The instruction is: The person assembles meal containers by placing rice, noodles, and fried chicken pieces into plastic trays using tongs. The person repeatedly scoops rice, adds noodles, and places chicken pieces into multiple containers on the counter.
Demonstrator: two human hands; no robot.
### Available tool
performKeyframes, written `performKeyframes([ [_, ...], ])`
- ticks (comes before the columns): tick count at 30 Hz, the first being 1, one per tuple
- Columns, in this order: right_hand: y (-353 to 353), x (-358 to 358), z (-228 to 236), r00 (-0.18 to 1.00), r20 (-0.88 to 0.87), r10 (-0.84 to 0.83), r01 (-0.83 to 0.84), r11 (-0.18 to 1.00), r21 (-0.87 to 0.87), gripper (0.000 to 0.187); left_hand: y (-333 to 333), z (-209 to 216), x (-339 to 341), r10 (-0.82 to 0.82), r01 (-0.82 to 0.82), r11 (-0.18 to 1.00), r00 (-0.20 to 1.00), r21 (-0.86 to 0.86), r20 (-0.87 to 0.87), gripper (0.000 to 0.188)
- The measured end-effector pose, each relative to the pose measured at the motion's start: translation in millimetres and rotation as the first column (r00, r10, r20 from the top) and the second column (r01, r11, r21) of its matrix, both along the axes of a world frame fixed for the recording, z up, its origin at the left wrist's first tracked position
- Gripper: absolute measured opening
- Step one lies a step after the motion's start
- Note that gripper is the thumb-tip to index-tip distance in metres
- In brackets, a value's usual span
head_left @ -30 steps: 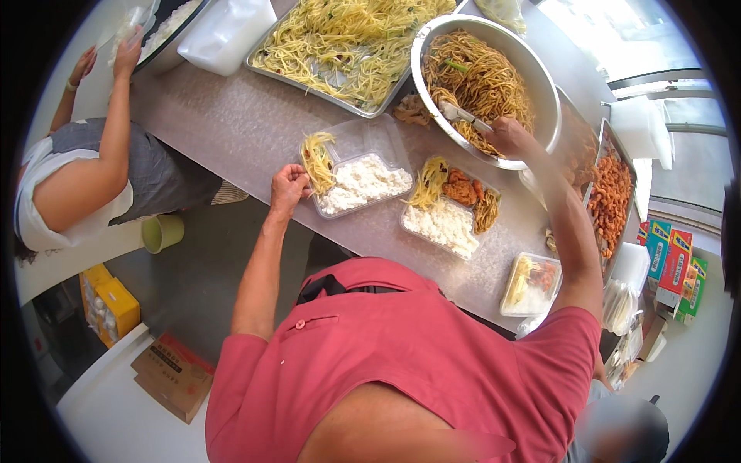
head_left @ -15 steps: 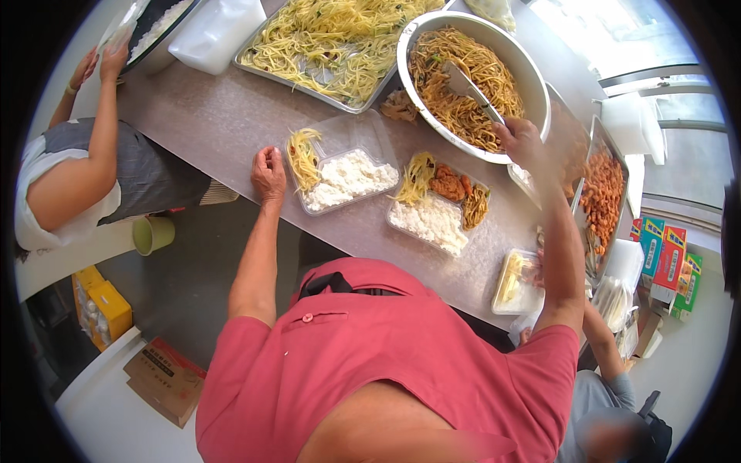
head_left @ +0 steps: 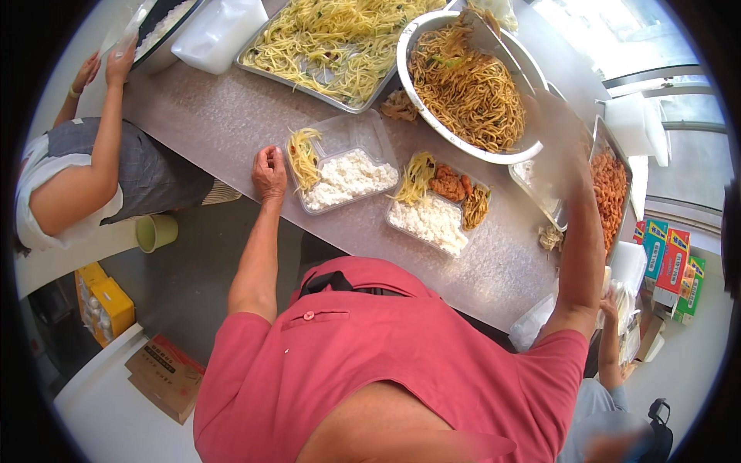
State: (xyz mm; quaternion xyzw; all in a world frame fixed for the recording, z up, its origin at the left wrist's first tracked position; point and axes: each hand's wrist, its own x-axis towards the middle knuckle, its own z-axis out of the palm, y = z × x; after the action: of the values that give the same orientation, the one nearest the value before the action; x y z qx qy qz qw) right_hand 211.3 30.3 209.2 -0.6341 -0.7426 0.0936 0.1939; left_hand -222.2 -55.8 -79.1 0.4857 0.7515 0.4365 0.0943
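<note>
My right hand (head_left: 554, 143), blurred by motion, grips metal tongs (head_left: 503, 48) over the right side of a large white bowl (head_left: 410, 100) of brown noodles. A clump of brown noodles (head_left: 480, 18) hangs at the tongs' far end, near the bowl's far rim. On the table, my left hand (head_left: 268, 174) rests with curled fingers and nothing visible in them. Beside it lies an open clear meal box (head_left: 332, 139) with white rice and yellow shreds. A fuller meal box (head_left: 432, 220) to its right holds rice, yellow shreds, a reddish-brown piece and brown noodles.
A metal tray (head_left: 309, 94) of yellow shreds stands at the back. At the right are a tray of reddish food (head_left: 610, 193) and colourful boxes (head_left: 670, 266). One person's hands (head_left: 116, 65) work at the far left; another person's arm (head_left: 610, 339) shows lower right.
The tongs have risen out of the bowl with noodles, and my right hand has moved right. The small box of yellow food at the table's right edge is gone from view. My left hand stayed put.
</note>
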Motion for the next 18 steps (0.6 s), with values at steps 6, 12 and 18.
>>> performKeyframes([
  [6, 11, 17, 10, 1.0, 0.0, 0.031, -0.031, 0.999, 0.012, 0.03, 0, 1, 1, 0.003, -0.003, 1.0, 1.0, -0.004, -0.008, 0.022],
  [12, 12, 28, 20, 0.99, 0.079, 0.116, -0.125, 0.984, 0.127, 0.031, 1, -3, -2, -0.01, 0.011, 1.0, 1.0, 0.024, -0.027, 0.022],
  [18, 14, 39, 33, 0.979, 0.137, 0.149, -0.176, 0.961, 0.214, 0.031, 0, 1, 2, -0.013, 0.013, 1.0, 1.0, 0.021, -0.015, 0.021],
])
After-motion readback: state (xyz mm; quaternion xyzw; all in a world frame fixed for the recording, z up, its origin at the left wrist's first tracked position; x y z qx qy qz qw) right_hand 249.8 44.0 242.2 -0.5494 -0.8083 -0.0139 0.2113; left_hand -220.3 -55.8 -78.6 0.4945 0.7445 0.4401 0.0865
